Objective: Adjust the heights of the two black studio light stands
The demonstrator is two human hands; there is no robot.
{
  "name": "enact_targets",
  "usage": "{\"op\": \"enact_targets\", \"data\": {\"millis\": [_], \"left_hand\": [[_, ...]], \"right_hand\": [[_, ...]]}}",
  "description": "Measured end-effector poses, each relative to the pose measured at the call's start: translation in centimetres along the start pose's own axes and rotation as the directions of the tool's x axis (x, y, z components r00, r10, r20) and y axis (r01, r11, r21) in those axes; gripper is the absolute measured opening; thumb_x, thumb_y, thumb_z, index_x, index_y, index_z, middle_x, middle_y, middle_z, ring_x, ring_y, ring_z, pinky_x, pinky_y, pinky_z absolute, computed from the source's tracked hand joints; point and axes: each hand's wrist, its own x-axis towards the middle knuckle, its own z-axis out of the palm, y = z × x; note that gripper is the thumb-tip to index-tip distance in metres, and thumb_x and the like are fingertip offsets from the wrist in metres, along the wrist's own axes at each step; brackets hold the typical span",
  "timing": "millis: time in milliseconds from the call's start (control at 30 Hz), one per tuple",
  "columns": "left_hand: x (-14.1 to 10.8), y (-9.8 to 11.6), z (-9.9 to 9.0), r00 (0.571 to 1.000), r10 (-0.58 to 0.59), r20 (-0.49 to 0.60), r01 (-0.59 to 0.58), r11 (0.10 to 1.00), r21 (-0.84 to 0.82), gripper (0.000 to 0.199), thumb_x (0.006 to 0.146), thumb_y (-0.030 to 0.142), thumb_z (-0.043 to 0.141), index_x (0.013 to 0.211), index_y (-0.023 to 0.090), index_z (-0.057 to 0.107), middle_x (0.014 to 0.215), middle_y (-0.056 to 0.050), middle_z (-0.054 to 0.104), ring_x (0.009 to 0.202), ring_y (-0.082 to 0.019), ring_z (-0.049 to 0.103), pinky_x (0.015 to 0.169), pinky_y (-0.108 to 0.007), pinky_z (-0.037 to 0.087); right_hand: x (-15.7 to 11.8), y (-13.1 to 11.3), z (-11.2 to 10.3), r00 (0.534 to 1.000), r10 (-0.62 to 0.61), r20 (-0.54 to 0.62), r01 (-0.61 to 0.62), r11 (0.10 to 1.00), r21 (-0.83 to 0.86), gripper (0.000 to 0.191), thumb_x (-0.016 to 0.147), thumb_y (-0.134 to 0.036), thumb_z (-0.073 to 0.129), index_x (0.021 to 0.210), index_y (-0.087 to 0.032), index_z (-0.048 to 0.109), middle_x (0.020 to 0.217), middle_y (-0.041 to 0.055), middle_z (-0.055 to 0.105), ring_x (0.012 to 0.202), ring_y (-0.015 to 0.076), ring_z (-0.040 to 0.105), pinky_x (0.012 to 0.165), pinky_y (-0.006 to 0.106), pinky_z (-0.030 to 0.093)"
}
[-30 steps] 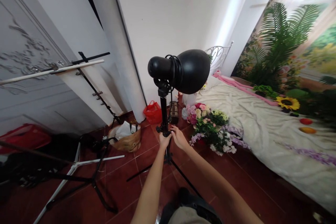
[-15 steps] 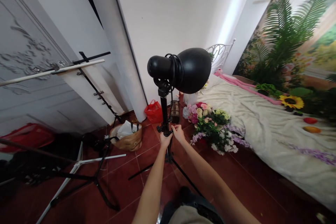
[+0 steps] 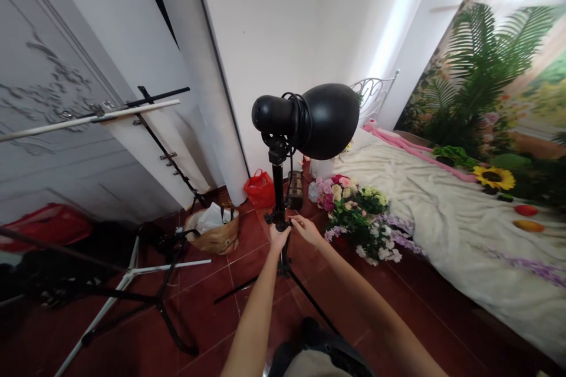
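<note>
In front of me stands a black studio lamp (image 3: 331, 121) with a dome-shaped shade, its cord coiled round the neck. The lamp tops a black light stand (image 3: 278, 191) with spread tripod legs. My left hand (image 3: 279, 237) is closed round the stand's column, just under a collar with knobs. My right hand (image 3: 306, 231) is beside the same collar, on its right side. Its fingertips are pinched together there, and what they grip is too small to make out.
A bed with a cream blanket (image 3: 442, 230) lies at the right, artificial flowers (image 3: 345, 200) beside it. A red bag (image 3: 259, 189) and a wicker basket (image 3: 216, 235) sit on the tiled floor behind the stand. Other stand legs (image 3: 128, 277) spread at the left.
My right hand has turned and shifted slightly right and down at the collar. The left hand keeps its grip on the column. The whole view has moved a little.
</note>
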Motion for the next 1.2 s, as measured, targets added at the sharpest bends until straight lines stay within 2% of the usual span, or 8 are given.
{"op": "enact_targets", "data": {"millis": [67, 167, 433, 633, 800, 867, 1000, 1200], "left_hand": [[0.0, -0.1, 0.0, 1.000, 0.000, 0.001, 0.000, 1.000, 0.003, 0.013, 0.057, 0.022, 0.069, 0.065, 0.013, 0.063, 0.070, -0.006, 0.067, 0.064, -0.015, 0.061, 0.065, -0.027, 0.047], [0.0, -0.3, 0.1, 1.000, -0.018, -0.001, 0.018, 1.000, 0.000, 0.013, 0.057, 0.023, 0.068, 0.065, 0.013, 0.062, 0.069, -0.005, 0.067, 0.063, -0.015, 0.060, 0.063, -0.026, 0.046], [-0.2, 0.4, 0.3, 1.000, -0.005, -0.016, 0.005, 1.000, 0.000, 0.014, 0.056, 0.021, 0.069, 0.066, 0.013, 0.063, 0.072, -0.007, 0.068, 0.067, -0.017, 0.062, 0.068, -0.029, 0.048], [-0.3, 0.1, 0.3, 1.000, -0.004, -0.004, 0.004, 1.000, -0.008, 0.012, 0.058, 0.021, 0.068, 0.065, 0.013, 0.063, 0.070, -0.006, 0.068, 0.066, -0.016, 0.062, 0.068, -0.028, 0.049], [-0.3, 0.0, 0.2, 0.999, -0.024, -0.027, 0.024, 1.000, 0.005, 0.012, 0.056, 0.020, 0.068, 0.064, 0.013, 0.063, 0.069, -0.006, 0.068, 0.065, -0.016, 0.062, 0.066, -0.028, 0.049], [-0.2, 0.0, 0.2, 0.999, -0.022, -0.032, 0.021, 1.000, -0.011, 0.013, 0.055, 0.020, 0.069, 0.065, 0.013, 0.064, 0.070, -0.007, 0.068, 0.066, -0.017, 0.062, 0.067, -0.028, 0.049], [-0.2, 0.0, 0.4, 0.999, -0.042, -0.035, 0.041, 0.999, -0.033, 0.016, 0.053, 0.020, 0.070, 0.066, 0.013, 0.063, 0.070, -0.006, 0.068, 0.064, -0.016, 0.062, 0.065, -0.028, 0.049], [-0.3, 0.3, 0.5, 0.995, -0.079, -0.065, 0.078, 0.997, -0.003, 0.021, 0.050, 0.022, 0.074, 0.064, 0.014, 0.059, 0.068, -0.005, 0.066, 0.065, -0.017, 0.061, 0.066, -0.028, 0.048]], "right_hand": [[-0.6, 0.5, -0.9, 0.988, -0.132, 0.080, 0.135, 0.991, -0.027, 0.038, 0.090, -0.041, 0.041, 0.121, -0.026, 0.056, 0.111, 0.0040, 0.065, 0.096, 0.0181, 0.059, 0.088, 0.032, 0.042], [-0.5, 1.2, -1.7, 0.973, -0.195, 0.122, 0.206, 0.975, -0.087, 0.038, 0.091, -0.040, 0.041, 0.124, -0.028, 0.054, 0.111, 0.0044, 0.063, 0.098, 0.0185, 0.056, 0.092, 0.035, 0.039], [-0.3, 2.9, -0.4, 0.979, -0.196, 0.050, 0.199, 0.978, -0.061, 0.035, 0.093, -0.040, 0.037, 0.121, -0.028, 0.054, 0.117, 0.0053, 0.057, 0.110, 0.0192, 0.048, 0.099, 0.036, 0.034], [0.1, 3.8, 1.3, 0.988, -0.144, -0.055, 0.140, 0.988, -0.067, 0.035, 0.093, -0.043, 0.032, 0.104, -0.023, 0.059, 0.103, 0.0066, 0.059, 0.102, 0.0200, 0.051, 0.095, 0.035, 0.037], [0.8, 2.3, 1.9, 0.995, -0.022, -0.102, 0.015, 0.998, -0.069, 0.039, 0.090, -0.049, 0.033, 0.078, -0.021, 0.058, 0.084, 0.0052, 0.062, 0.084, 0.0192, 0.055, 0.081, 0.030, 0.041], [1.2, 1.5, 1.8, 0.989, 0.120, -0.086, -0.123, 0.992, -0.022, 0.039, 0.087, -0.051, 0.039, 0.070, -0.021, 0.056, 0.076, 0.0033, 0.061, 0.076, 0.0173, 0.056, 0.073, 0.026, 0.041], [3.0, 0.6, 1.2, 0.897, 0.441, -0.023, -0.439, 0.896, 0.071, 0.043, 0.078, -0.051, 0.054, 0.049, -0.019, 0.050, 0.049, 0.0002, 0.051, 0.056, 0.0149, 0.053, 0.052, 0.022, 0.033], [3.8, 0.7, 1.0, 0.824, 0.564, 0.059, -0.552, 0.774, 0.309, 0.044, 0.073, -0.051, 0.062, 0.048, -0.017, 0.050, 0.036, -0.0047, 0.037, 0.036, 0.0076, 0.036, 0.040, 0.021, 0.023]]}}
